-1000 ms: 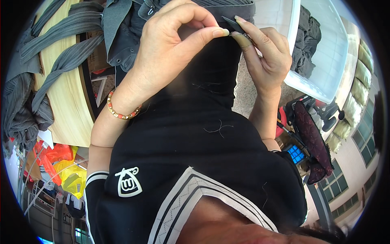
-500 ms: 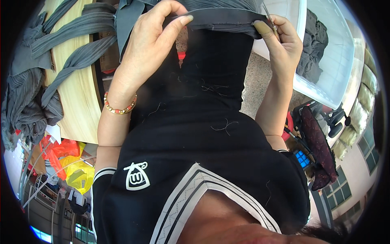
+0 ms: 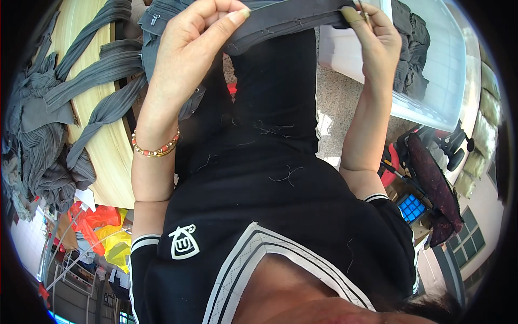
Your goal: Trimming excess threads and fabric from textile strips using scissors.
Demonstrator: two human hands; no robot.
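A dark grey garment [image 3: 288, 20] is held up at the top of the view, its flat, waistband-like strip stretched between my hands. My left hand [image 3: 197, 46] pinches the strip's left part between thumb and fingers. At the right end, my right hand [image 3: 375, 38] grips the strip; its thumb wears a tan cover. A thin metal tool [image 3: 362, 9], possibly thread snips, also sits in the right fingers, mostly hidden. Loose threads show along the strip's lower edge. More grey cloth with a zipper pull [image 3: 155, 20] hangs beside my left hand.
Left, a pale wooden board [image 3: 108, 162] carries twisted grey ribbed garments [image 3: 40, 146]. Right stands a translucent plastic bin [image 3: 445, 102] with folded dark cloth [image 3: 410, 48]. Red [image 3: 97, 216] and yellow bags [image 3: 116, 245] lie lower left. A dark red padded seat [image 3: 431, 183] is at right.
The strip has risen and now tilts, its left part lower than its right. The zippered cloth has come into view by my left hand. Both hands keep their hold.
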